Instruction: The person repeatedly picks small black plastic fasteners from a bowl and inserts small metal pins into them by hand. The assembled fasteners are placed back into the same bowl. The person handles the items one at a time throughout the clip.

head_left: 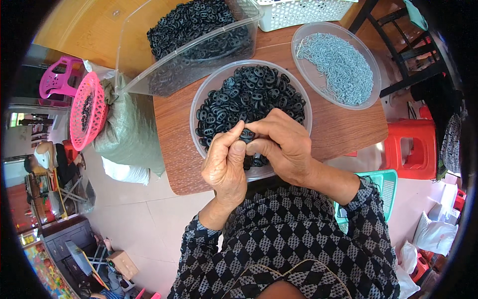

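Both of my hands meet over the near half of a round clear tub [193, 112] heaped with small black oval two-hole pieces [249, 92] that look like cord locks. Between my fingertips is one such black cord lock [246, 134]. My left hand [225, 162] pinches its left side with thumb and forefinger. On its right side, the thumb and forefinger of my right hand [283, 142] close on it too. Fingers cover part of the piece, so its underside is hidden. To the right of the tub, a round plastic tray [297, 60] carries many small silvery metal springs [338, 67].
A large clear bin [199, 55] of more black pieces stands tilted at the back left of the wooden table [174, 169]. Behind is a white basket [306, 14]. Left are a pink basket [94, 107] and sack [132, 129]; right, a red stool [411, 149] and green basket [391, 182].
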Action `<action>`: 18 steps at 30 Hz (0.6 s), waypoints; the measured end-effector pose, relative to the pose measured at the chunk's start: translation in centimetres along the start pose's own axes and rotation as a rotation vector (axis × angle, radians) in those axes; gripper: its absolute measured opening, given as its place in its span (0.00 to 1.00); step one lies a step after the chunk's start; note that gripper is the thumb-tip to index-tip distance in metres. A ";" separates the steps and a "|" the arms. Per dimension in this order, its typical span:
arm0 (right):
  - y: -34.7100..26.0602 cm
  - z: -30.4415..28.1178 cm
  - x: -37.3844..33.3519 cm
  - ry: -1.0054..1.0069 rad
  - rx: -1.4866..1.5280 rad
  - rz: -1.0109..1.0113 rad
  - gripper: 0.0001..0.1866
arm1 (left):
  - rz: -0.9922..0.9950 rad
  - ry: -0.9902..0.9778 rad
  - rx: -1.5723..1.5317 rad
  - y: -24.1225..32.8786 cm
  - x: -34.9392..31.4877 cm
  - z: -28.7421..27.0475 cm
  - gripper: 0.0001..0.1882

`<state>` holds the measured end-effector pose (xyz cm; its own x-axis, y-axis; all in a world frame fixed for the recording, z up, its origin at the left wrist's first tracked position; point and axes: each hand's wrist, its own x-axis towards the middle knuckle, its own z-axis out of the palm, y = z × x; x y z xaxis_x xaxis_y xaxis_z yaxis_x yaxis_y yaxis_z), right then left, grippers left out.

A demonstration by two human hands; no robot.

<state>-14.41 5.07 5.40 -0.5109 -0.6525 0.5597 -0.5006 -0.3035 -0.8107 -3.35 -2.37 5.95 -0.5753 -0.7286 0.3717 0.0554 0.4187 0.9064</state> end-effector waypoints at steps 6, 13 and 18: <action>0.1 0.1 0.0 0.025 -0.069 -0.088 0.15 | -0.038 0.068 -0.054 0.3 -0.6 0.9 0.10; -0.3 -0.6 0.9 0.033 -0.167 -0.229 0.14 | 0.003 0.047 -0.060 0.4 0.0 1.5 0.09; 0.0 -0.4 1.4 0.051 -0.068 -0.160 0.12 | -0.004 0.032 0.023 1.5 0.9 1.0 0.09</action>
<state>-15.41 4.43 6.32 -0.4544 -0.5632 0.6901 -0.6235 -0.3522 -0.6980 -4.60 -1.81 7.43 -0.5490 -0.7472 0.3745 0.0338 0.4279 0.9032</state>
